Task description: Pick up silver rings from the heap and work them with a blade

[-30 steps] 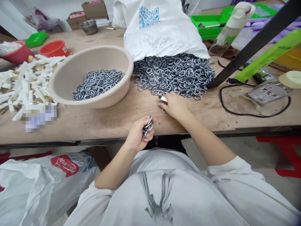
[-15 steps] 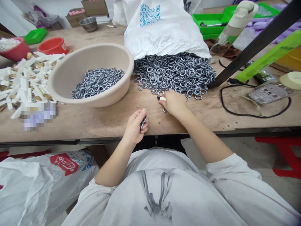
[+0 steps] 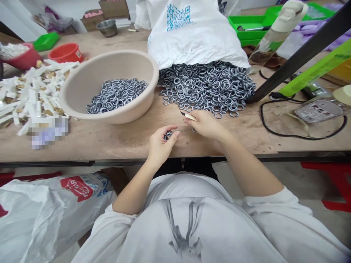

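Observation:
My left hand (image 3: 161, 144) is curled around a few dark grey rings (image 3: 168, 136) above the table's front edge, palm turned up and thumb pointing right. In my right hand (image 3: 207, 125) is a small knife (image 3: 189, 116) with a pale handle; its short dark tip points left. Partly hidden beneath that hand, a loose ring (image 3: 194, 130) lies on the wood. Just beyond is a heap of the same rings (image 3: 208, 86), spilling from the mouth of a white sack (image 3: 197, 42). A beige basin (image 3: 74, 86) to the left holds more rings (image 3: 116, 95).
White and brown scraps (image 3: 34, 91) cover the table's left side, near a red bowl (image 3: 65, 53). At right, a dark slanted bar (image 3: 293, 58), a green strip (image 3: 315, 69), a black cord (image 3: 301, 137) and a clear bottle (image 3: 271, 40) crowd the tabletop.
My left hand has opened somewhat and turned palm up, showing the rings in it. My right hand has turned, and the knife now shows more of its length.

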The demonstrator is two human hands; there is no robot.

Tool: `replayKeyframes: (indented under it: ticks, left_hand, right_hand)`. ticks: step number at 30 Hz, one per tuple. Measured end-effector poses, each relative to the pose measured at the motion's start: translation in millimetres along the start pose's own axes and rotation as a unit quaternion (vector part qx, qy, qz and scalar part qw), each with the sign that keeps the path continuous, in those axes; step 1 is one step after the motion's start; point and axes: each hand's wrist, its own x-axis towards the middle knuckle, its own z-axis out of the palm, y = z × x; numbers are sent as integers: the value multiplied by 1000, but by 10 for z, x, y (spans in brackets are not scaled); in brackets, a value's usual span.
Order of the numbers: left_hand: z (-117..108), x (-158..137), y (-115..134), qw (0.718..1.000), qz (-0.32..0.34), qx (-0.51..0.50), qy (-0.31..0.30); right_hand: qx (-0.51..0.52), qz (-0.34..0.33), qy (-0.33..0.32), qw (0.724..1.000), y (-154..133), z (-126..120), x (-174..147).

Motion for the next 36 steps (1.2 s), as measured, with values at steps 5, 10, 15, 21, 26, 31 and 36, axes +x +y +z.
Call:
replayKeyframes:
  ticks: [5, 10, 15, 21, 26, 31, 36]
  left_hand:
    - [21, -6, 45, 998, 23, 12, -50]
    - [98, -84, 98, 967, -137, -193, -95]
    - [228, -205, 161, 920, -218, -318, -73]
    - [247, -260, 174, 910, -214, -336, -112]
    - [185, -218, 196, 907, -216, -338, -130]
    - [180, -197, 186, 892, -244, -361, -120]
    - [192, -193, 182, 885, -257, -369, -118]
  right_hand:
    - [354, -72, -93, 928, -179, 15, -322]
    - [450, -46, 42, 891, -321, 147, -503]
    - [499, -33, 97, 860, -391, 388, -610]
    - [536, -26, 58, 842, -405, 429, -604]
    - [437, -47, 89, 894, -334, 254, -592]
    - [172, -155, 151, 961, -316, 222, -730]
    - [64, -163, 154, 972, -364, 280, -785]
